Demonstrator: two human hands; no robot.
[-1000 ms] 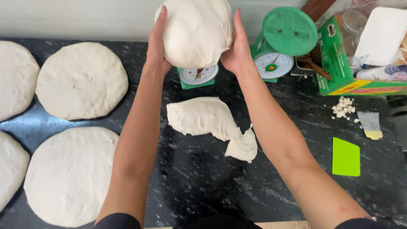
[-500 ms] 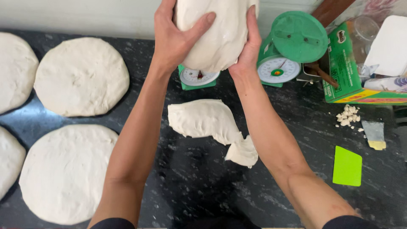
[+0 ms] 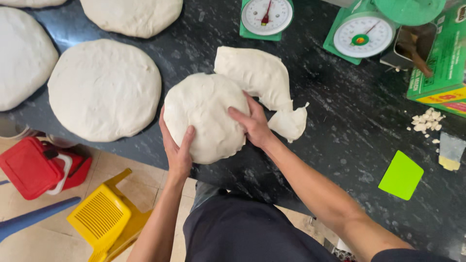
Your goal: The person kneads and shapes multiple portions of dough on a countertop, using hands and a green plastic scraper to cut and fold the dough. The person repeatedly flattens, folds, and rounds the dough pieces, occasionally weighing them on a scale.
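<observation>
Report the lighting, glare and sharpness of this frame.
Head view: even, soft light; faint sheen on the black counter; soft shadow under the dough ball held by left hand and right hand; everything sharp, with mild wide-angle stretch at the edges.

Black speckled counter (image 3: 349,145) carrying: flattened dough rounds (image 3: 104,90) at left, two green dial scales (image 3: 266,17) along the far edge, a green carton (image 3: 439,68), white crumbs (image 3: 424,121) and a lime-green scraper (image 3: 401,175) at right. On the tiled floor below: yellow plastic stool (image 3: 104,218), red container (image 3: 36,167).
</observation>
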